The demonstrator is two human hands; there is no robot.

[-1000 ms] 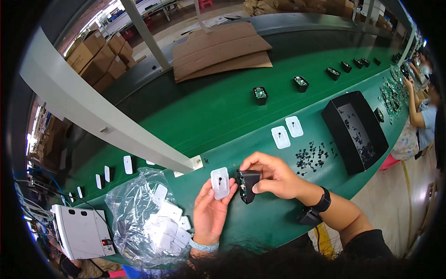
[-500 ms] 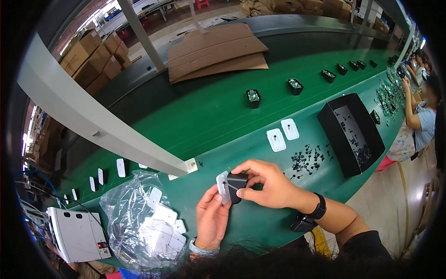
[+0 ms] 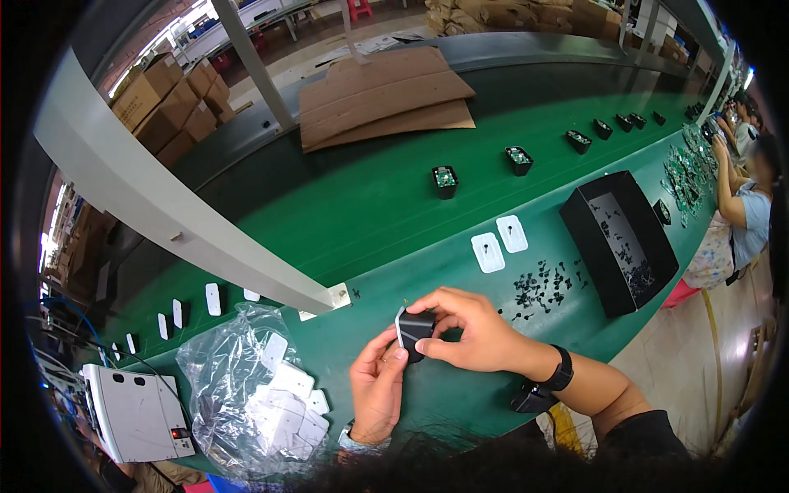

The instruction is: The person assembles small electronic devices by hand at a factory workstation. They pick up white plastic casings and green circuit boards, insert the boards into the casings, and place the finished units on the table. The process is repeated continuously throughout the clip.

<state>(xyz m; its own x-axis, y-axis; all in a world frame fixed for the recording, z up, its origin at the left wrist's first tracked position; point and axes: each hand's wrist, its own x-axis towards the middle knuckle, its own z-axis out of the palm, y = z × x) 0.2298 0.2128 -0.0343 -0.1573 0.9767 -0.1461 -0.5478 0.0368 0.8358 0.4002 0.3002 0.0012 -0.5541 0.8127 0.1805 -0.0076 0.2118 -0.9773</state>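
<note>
A bag (image 3: 209, 370) lies toward the tabletop's (image 3: 477, 398) left end, a post (image 3: 205, 230) rises near its far edge, and pins (image 3: 543, 282) lie beside a box (image 3: 586, 256) rightward. Above the near edge, the case (image 3: 417, 330) sits between both hands: the left hand (image 3: 380, 382) pinches its lid (image 3: 400, 330), the right hand (image 3: 472, 333) is curled around it.

Flat cardboard (image 3: 378, 94), brown boxes (image 3: 148, 94), pale post (image 3: 185, 214)
</note>
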